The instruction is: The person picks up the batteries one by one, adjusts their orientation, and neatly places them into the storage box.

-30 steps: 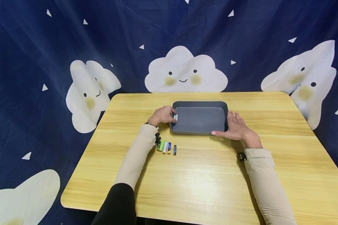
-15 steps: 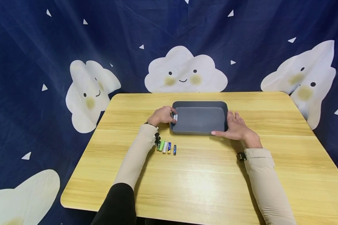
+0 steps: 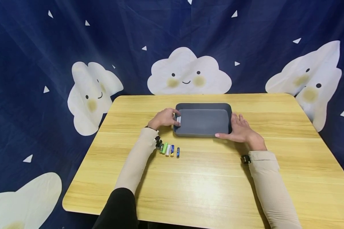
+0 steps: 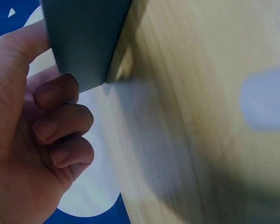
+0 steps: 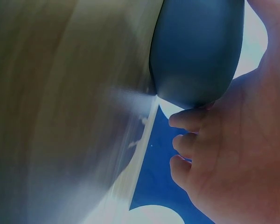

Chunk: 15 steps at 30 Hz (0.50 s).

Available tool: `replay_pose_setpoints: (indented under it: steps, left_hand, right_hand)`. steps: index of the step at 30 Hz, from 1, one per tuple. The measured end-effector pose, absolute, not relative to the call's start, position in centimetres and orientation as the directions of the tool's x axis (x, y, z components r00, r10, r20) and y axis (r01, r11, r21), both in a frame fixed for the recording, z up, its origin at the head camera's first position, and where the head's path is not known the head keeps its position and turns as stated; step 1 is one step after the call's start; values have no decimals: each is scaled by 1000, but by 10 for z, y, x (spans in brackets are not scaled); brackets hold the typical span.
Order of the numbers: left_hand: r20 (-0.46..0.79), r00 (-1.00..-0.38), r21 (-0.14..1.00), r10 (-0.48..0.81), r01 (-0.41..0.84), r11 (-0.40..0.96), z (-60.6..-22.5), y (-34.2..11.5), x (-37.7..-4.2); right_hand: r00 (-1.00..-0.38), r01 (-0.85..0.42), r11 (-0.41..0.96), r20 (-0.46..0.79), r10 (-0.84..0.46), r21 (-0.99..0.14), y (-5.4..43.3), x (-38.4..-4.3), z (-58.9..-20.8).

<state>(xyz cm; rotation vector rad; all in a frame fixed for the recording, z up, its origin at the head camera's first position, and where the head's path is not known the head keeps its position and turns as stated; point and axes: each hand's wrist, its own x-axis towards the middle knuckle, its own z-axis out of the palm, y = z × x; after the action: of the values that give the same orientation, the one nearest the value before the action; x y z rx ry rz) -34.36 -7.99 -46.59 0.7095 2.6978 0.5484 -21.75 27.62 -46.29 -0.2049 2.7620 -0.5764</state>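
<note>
In the head view, a dark grey rectangular tray (image 3: 204,122) lies on the wooden table. At its left end my left hand (image 3: 162,117) reaches over the wall, thumb and index finger pinching at the ends of white batteries (image 3: 179,120) standing side by side inside. The left wrist view has the other fingers (image 4: 65,126) curled outside the wall, while the batteries are hidden there. My right hand (image 3: 240,129) rests against the tray's near right corner, thumb along the front, fingers fairly straight by the right side. Several loose batteries (image 3: 168,150) lie in front of the tray.
Among the loose batteries, one blue battery (image 3: 178,152) lies a little apart on the right. The wooden tabletop (image 3: 206,181) extends toward me and to both sides. Behind its far edge hangs a dark blue curtain (image 3: 126,31) with white clouds.
My left forearm and wrist have shifted slightly left, the fingers staying at the white batteries. My right hand and the tray look unmoved.
</note>
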Motion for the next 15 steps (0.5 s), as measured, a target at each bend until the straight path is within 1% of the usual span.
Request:
replay_pose_setpoints:
  steps: [3,6,9,11,15]
  left_hand:
    - [-124,-835,503,537,413,759,-462,-87,-341]
    - [-31,-832,567,553,441,695,-457,-96,-339]
    - [48,-826,604,561,471,642,-452,-106,-335]
    - [73,-822,612,564,484,626,-450,-112,-332]
    - [71,-817,638,572,478,603,-446,-122,-323]
  right_hand:
    - [-941,-80,906,-267,-206,-416,276,-217,-462]
    - [-941,-80,907,-269,-205,-414,276,-217,-462]
    - [-942,-80,908,-266,-204,-410,276,-218,-463]
    - [-943,-80,908,-265,-203,-410,276,-218,-464]
    - [-942,-82,905,-265,-207,-417,277,-219,-465]
